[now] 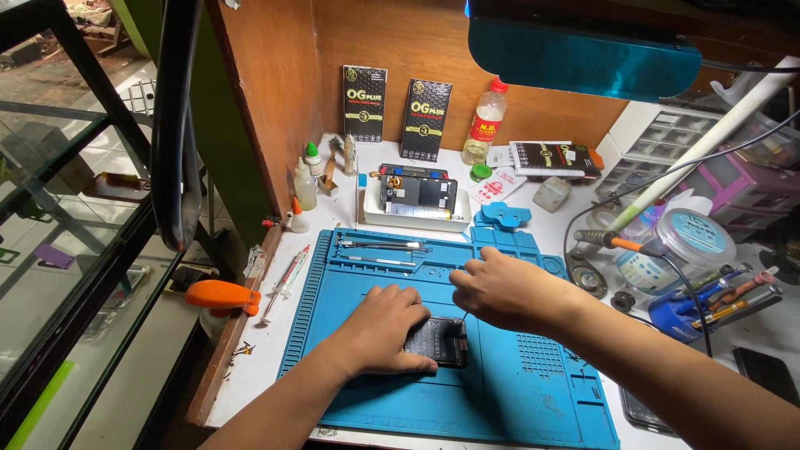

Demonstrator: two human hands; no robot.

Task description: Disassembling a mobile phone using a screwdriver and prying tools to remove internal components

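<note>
A small dark phone part (439, 342) lies on the blue work mat (517, 392). My left hand (379, 329) rests flat on the mat and presses on the part's left side, holding it down. My right hand (500, 292) hovers just above the part's right end, its fingers curled and pinched on what looks like a thin tool, mostly hidden by the hand. Tweezers and thin metal tools (379, 246) lie in the mat's upper trays.
A white tray (412, 221) holds an opened phone behind the mat. Glue bottles (305, 183) stand at left, a soldering iron (612, 242) and round tub (692, 242) at right. Two black boxes (396, 104) lean on the wooden back wall. An orange-handled tool (221, 293) lies at the left edge.
</note>
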